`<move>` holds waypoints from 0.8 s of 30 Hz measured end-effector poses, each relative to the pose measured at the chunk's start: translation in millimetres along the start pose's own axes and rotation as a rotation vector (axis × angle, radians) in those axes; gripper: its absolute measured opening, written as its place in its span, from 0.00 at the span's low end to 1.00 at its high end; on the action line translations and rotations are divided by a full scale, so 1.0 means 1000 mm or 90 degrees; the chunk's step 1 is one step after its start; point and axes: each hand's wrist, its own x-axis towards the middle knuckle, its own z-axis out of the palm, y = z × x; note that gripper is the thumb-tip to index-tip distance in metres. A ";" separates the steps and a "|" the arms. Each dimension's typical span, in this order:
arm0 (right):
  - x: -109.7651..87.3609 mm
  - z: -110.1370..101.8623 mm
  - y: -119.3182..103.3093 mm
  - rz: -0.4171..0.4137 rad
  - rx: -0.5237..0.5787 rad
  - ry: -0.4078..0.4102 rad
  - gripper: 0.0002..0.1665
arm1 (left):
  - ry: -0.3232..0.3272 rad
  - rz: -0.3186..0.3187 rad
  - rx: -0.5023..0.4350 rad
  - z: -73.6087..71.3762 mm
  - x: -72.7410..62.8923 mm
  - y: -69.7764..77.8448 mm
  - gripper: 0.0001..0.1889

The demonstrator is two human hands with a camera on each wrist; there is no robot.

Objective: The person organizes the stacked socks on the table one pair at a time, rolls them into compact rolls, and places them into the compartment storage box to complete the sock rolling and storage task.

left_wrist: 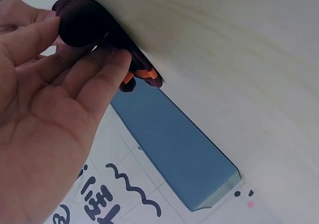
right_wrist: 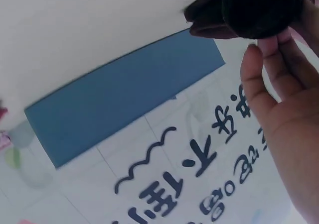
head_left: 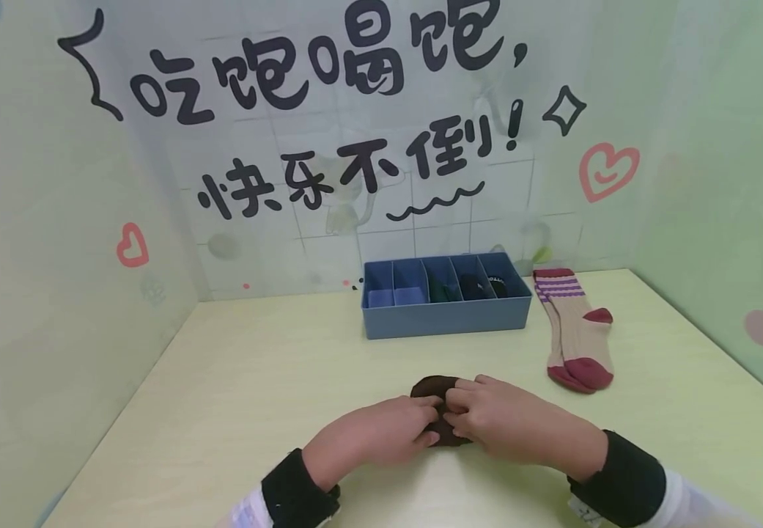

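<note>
A dark brown sock (head_left: 434, 384), folded into a thick bundle, is at the near middle of the table between my two hands. My left hand (head_left: 384, 431) grips its left side; in the left wrist view, orange patches show at one end of the sock (left_wrist: 82, 22). From the right, my right hand (head_left: 516, 423) pinches the same bundle with bent fingers. The right wrist view shows the sock's rounded dark roll (right_wrist: 259, 10) above the fingers, with a loose folded part sticking out. The hands cover much of the sock in the head view.
Behind the hands stands a blue divided box (head_left: 447, 321); dark rolled items fill its right compartments. A pair of beige socks (head_left: 579, 330) with maroon toes and purple stripes lies flat to its right. Printed curtains (head_left: 381, 242) enclose the pale table (head_left: 236, 367).
</note>
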 end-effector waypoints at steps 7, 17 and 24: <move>0.002 -0.002 -0.011 -0.062 -0.182 -0.022 0.11 | 0.008 0.006 0.009 0.000 -0.001 0.002 0.12; 0.004 0.000 -0.004 -0.030 0.017 -0.069 0.10 | 0.021 0.030 -0.076 0.000 0.001 -0.007 0.18; 0.004 0.002 0.000 0.018 0.165 -0.123 0.05 | 0.009 0.015 -0.059 -0.001 -0.002 -0.003 0.20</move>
